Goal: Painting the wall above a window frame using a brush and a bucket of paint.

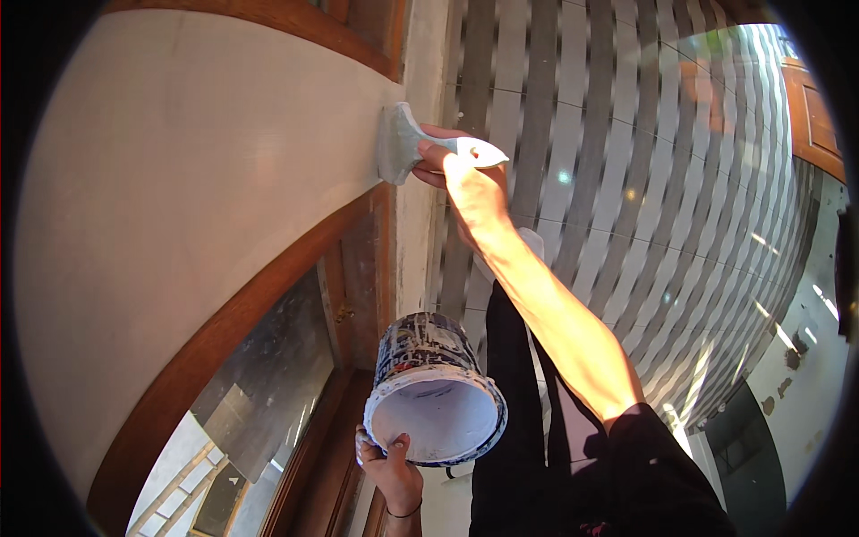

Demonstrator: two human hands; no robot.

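Note:
My right hand (474, 190) is closed around the handle of a wide paintbrush (400, 143), the pale handle end sticking out past my fingers. The brush's broad, whitish bristles touch the right edge of a smooth off-white wall (224, 125). Lower down, my left hand (395, 473) grips the rim of a paint bucket (428, 343), thumb inside and fingers outside. Tilted so that its mouth faces me, the bucket has a white-coated inside and a dark outer side streaked with dried paint.
Brown wooden frames border the wall above and below. Below it, a glass pane (268, 385) reflects a ladder. Grey and white striped tiles (573, 161) cover the floor to the right. A wooden door (814, 116) stands at the far right, near a wall with peeling patches.

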